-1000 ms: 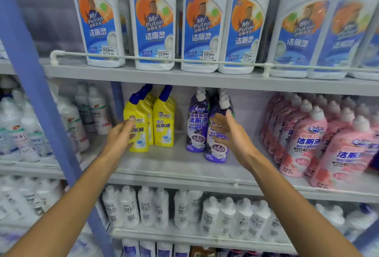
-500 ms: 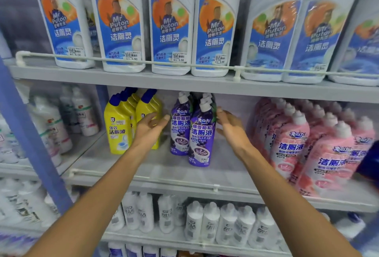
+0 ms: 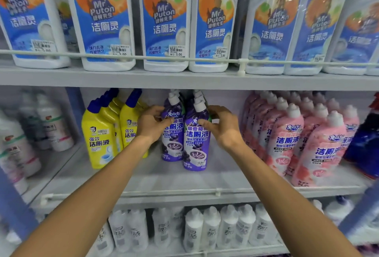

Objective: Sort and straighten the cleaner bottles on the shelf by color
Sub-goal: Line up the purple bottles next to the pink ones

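Observation:
Two rows of purple cleaner bottles stand in the middle of the middle shelf (image 3: 184,185). My left hand (image 3: 151,123) grips the shoulder of the left front purple bottle (image 3: 172,144). My right hand (image 3: 221,125) grips the shoulder of the right front purple bottle (image 3: 195,148), which stands a little nearer the shelf's front. Yellow bottles with blue caps (image 3: 100,133) stand in rows to the left. Pink bottles with white caps (image 3: 320,146) fill the right side.
Large white bottles with blue labels (image 3: 164,23) line the top shelf behind a thin rail (image 3: 240,62). Small white bottles (image 3: 207,228) fill the lower shelf. White bottles (image 3: 51,125) stand in the bay to the left, and a dark blue bottle (image 3: 367,144) at the far right.
My left hand has moved right from the yellow bottles to the purple ones. Both hands have closed on the two front purple bottles. The view has moved closer.

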A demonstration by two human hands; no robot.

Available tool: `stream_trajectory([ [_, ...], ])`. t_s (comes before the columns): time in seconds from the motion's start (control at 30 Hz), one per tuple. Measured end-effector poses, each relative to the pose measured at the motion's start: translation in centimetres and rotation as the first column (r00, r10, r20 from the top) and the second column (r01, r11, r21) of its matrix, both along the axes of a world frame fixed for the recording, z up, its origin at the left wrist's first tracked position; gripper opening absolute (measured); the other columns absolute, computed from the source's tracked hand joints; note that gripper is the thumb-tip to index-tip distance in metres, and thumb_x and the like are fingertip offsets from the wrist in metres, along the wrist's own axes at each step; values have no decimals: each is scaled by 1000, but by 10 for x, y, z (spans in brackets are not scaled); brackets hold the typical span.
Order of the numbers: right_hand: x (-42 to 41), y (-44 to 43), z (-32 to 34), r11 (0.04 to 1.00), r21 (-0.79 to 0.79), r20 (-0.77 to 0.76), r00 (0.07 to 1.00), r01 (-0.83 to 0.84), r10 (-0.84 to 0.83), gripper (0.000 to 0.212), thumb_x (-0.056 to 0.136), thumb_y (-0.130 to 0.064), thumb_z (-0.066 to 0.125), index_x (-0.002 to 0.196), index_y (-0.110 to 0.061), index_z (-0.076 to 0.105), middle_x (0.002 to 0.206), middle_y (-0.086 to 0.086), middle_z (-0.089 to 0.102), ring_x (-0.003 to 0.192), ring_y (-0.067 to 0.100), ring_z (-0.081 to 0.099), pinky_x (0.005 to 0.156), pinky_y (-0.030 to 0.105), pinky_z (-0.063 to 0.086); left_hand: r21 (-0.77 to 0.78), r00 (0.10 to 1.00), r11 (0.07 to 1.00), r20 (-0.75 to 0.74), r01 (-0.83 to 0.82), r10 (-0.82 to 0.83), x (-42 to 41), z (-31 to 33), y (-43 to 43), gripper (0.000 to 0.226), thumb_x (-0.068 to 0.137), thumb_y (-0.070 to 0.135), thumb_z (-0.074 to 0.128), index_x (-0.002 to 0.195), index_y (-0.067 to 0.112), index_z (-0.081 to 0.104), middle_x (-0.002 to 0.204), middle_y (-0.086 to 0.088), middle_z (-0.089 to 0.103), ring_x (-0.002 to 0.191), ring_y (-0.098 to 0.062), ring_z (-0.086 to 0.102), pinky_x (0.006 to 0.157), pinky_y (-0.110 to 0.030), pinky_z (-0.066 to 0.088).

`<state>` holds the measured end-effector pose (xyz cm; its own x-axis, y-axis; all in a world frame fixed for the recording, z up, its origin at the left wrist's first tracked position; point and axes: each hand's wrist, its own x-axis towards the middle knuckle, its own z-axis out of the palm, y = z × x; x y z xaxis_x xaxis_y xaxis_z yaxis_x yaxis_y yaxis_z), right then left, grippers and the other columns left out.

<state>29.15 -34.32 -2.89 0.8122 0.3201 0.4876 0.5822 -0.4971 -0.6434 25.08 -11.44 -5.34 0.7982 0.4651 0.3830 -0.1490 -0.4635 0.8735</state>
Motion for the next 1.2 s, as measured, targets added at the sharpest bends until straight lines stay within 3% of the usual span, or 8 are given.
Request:
stream_trajectory([
  [0.23,6,1,2,996,-93,61,998,-2,8,57,90,-37,75,139,-11,58,131,10,63,112,26,65,96,42,57,25,1000,1000,12,14,-15,10,-4,6,45,81,16,84,121,9,65,103,-6,68,93,-23,64,74,-26,51],
  [0.33,9,0,-2,997,-77,79,997,4,2,61,90,-39,75,140,-10,58,132,8,62,111,21,65,96,35,57,24,1000,1000,21,20,-21,13,-6,7,44,82,17,83,121,9,65,105,-7,68,94,-23,63,69,-20,48],
  [0.47,12,0,-10,1000,4,101,995,-3,3,56,89,-34,77,136,-7,60,127,8,63,99,12,63,89,23,54,24,999,999,30,33,-33,14,-7,10,45,82,18,83,122,9,64,104,-6,67,91,-21,63,74,-25,50],
  [0.63,19,-7,-11,998,49,72,997,-42,38,57,82,-33,83,129,-8,63,119,-1,64,97,11,64,87,23,56,7,997,998,22,70,-70,15,-8,15,45,82,17,83,123,10,63,98,-1,65,88,-19,64,78,-35,58],
  [0.77,25,-10,-4,994,-82,46,996,-74,78,74,71,-45,89,132,-12,62,123,1,66,102,13,66,91,27,58,-8,995,995,7,95,-95,20,-6,18,44,82,16,83,120,9,63,97,-2,66,93,-26,66,81,-44,60],
  [0.83,27,-9,-2,989,-122,62,993,-88,96,71,72,-44,89,130,-11,63,121,4,68,100,16,68,90,32,59,-18,995,994,11,104,-104,22,-6,19,44,81,15,84,120,8,63,100,-9,69,96,-31,68,82,-47,60],
  [1.03,28,-6,-8,994,-88,101,992,-71,79,70,76,-42,85,133,-10,61,124,5,64,104,17,65,88,23,53,-18,992,992,8,122,-122,22,-6,20,44,81,15,85,118,8,63,103,-11,69,98,-33,68,82,-47,61],
  [1.2,30,-3,-9,995,-60,125,988,-86,93,69,76,-40,86,133,-10,61,125,6,64,106,18,65,92,29,56,-18,989,989,7,149,-149,21,-8,24,44,80,16,85,118,11,62,99,-6,68,96,-31,69,80,-46,61],
])
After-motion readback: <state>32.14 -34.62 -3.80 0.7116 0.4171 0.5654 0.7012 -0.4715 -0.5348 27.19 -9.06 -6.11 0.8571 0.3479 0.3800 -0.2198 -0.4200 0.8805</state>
